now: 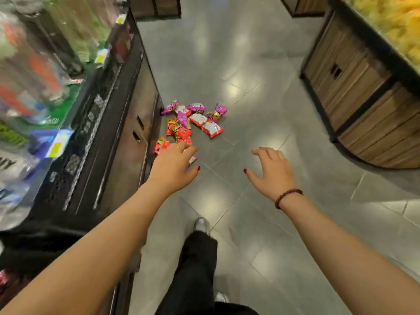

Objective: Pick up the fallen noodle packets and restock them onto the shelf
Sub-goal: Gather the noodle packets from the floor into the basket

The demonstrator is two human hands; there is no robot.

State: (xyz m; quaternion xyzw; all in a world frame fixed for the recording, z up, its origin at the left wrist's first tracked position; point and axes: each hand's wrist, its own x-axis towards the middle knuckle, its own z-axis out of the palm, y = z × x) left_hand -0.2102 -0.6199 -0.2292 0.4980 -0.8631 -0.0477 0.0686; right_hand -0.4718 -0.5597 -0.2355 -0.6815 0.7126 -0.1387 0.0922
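Several noodle packets (191, 121), red, purple and white, lie scattered on the grey tiled floor beside the foot of the dark shelf unit (109, 123) on the left. My left hand (175, 167) stretches out over the nearest packets with relaxed fingers and holds nothing; it hides part of one packet. My right hand (270, 171) reaches forward over bare floor to the right of the pile, fingers spread and loosely bent, empty. The shelf's goods at the far left are blurred.
A wooden display stand (363, 98) with yellow goods on top borders the aisle on the right. My legs in dark trousers and light shoes (201, 226) stand on the floor below my arms. Another wooden unit (156, 5) stands at the aisle's far end.
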